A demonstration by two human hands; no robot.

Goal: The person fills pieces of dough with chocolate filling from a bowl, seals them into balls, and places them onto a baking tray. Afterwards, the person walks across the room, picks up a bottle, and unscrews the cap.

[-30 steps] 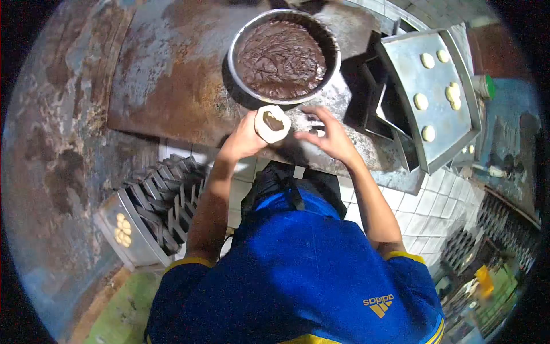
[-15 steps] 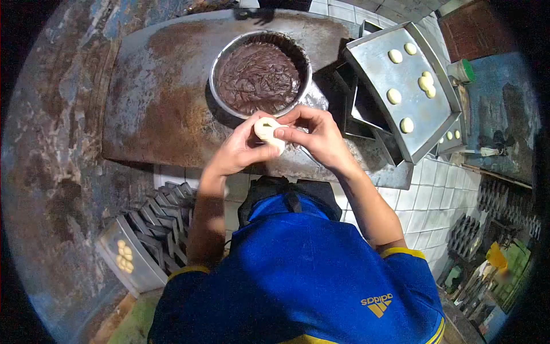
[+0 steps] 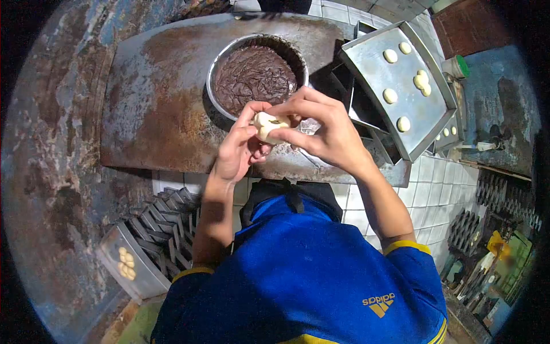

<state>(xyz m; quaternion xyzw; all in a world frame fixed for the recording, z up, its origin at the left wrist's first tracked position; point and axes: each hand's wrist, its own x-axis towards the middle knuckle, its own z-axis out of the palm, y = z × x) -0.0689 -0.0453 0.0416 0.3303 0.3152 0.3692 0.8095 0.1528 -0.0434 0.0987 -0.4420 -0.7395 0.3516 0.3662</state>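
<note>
Between my two hands is a pale piece of dough point(image 3: 264, 127) with a dark opening in its top. My left hand point(image 3: 234, 150) is wrapped around its left side, thumb against the near edge. From the right, my right hand point(image 3: 323, 129) pinches the dough's edge with thumb and fingers. Just beyond the hands stands a round metal bowl point(image 3: 211, 86) holding a thick dark brown filling point(image 3: 255, 77). A thin metal utensil point(image 3: 308, 157) lies on the table near my right wrist, partly hidden.
On the right, a metal tray point(image 3: 372, 71) with several dough balls point(image 3: 390, 96) rests on other stacked trays. More stacked trays point(image 3: 154, 226) stand at the lower left, the top one holding a cluster of dough balls point(image 3: 126, 264). The worn metal table point(image 3: 154, 103) spans the middle.
The ring-like dough has been turned, and its opening now looks narrower. My left fingers have shifted round it, and my right hand has risen over its right side.
</note>
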